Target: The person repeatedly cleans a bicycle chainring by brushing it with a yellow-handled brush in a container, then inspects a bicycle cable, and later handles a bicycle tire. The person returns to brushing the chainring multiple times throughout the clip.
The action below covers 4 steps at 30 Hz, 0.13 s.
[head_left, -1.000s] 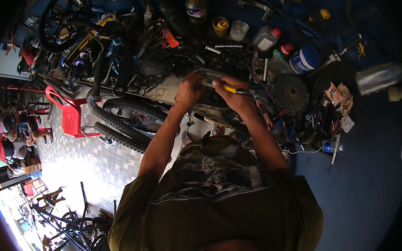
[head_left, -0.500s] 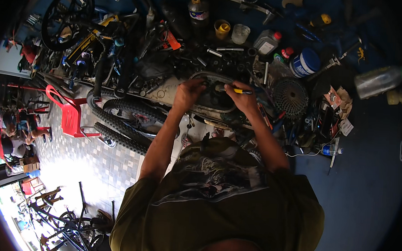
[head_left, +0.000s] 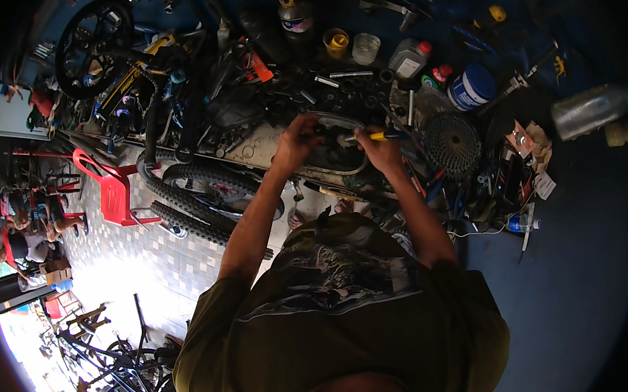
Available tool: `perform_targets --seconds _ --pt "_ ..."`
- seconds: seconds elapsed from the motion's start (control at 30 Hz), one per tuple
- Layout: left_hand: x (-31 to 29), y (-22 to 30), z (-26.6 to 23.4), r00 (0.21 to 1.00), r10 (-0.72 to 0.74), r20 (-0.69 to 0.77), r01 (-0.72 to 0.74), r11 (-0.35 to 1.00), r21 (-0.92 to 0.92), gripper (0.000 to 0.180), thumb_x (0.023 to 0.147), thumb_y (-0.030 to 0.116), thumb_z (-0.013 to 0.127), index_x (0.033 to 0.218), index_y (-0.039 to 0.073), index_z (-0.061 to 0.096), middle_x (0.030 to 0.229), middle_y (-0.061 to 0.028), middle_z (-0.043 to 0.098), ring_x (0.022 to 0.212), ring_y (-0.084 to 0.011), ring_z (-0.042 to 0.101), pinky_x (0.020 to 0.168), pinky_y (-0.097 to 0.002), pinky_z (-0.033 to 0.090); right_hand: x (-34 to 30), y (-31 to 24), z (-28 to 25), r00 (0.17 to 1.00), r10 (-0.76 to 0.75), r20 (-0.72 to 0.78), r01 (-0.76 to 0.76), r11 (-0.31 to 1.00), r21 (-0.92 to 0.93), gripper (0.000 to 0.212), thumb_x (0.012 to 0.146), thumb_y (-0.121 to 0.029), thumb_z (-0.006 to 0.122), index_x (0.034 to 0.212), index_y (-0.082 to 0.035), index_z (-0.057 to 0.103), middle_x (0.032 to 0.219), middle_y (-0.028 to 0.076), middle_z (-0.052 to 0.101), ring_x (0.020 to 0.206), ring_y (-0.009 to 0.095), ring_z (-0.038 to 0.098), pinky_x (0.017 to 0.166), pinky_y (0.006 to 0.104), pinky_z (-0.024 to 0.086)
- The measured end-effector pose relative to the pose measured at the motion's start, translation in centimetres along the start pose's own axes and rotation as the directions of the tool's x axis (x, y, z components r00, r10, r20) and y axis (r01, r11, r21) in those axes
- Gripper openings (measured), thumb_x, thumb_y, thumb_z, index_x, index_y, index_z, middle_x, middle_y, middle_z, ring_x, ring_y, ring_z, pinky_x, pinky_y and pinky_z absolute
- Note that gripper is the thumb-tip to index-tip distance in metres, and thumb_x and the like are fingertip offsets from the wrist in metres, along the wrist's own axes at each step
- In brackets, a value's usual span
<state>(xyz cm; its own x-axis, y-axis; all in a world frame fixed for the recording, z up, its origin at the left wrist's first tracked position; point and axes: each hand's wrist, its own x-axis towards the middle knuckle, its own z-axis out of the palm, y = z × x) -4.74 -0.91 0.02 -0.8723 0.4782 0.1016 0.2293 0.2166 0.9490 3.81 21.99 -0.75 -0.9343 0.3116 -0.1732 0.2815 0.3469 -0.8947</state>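
My right hand [head_left: 382,151] grips a slim tool with a yellow and dark handle [head_left: 378,137]; its pale tip points left, toward my other hand. My left hand [head_left: 297,144] is closed, fingertips pinched together at a small dark thing that I cannot make out. Both hands are over a shallow oblong tray [head_left: 354,171] with a light rim, which sits at the near edge of the cluttered workbench. Dark contents in the tray are too dim to tell apart.
A bicycle cassette [head_left: 453,141] and a blue-and-white tub [head_left: 474,88] lie right of the tray. Behind are cups, a grey bottle with a red cap [head_left: 411,58] and loose metal parts. Bicycle tyres [head_left: 192,214] and a red chair [head_left: 115,194] stand left, with people farther off.
The whole view has turned slightly. My left fingertips have drawn a little away from the tool's tip, and the tool's handle has tilted slightly in my right hand.
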Motion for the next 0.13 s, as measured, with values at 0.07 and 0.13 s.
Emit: perform_targets --seconds 0.07,0.13 --pt "-0.2 -0.1 -0.1 0.991 0.132 -0.019 -0.126 0.973 0.195 0.051 0.080 0.001 0.076 0.127 0.009 0.058 0.110 -0.0082 0.068 0.090 -0.0171 0.067 0.076 -0.0277 0.056 -0.5 -2.9 0.2 0.993 0.101 0.058 -0.112 0.961 0.254 0.035 0.091 -0.044 0.069 0.090 -0.010 0.071 0.073 0.001 0.069 0.061 0.014 0.065 0.056 0.0300 0.050" --pt "-0.2 -0.1 0.1 0.998 0.024 0.056 -0.034 0.984 0.173 0.061 0.080 -0.001 0.075 0.136 0.009 0.052 0.116 -0.0112 0.068 0.107 -0.0248 0.067 0.084 -0.0323 0.057 -0.6 -4.4 1.4 0.985 0.124 0.124 -0.163 0.911 0.378 0.042 0.089 -0.052 0.068 0.102 -0.012 0.071 0.072 0.001 0.070 0.063 0.015 0.067 0.057 0.0293 0.052"
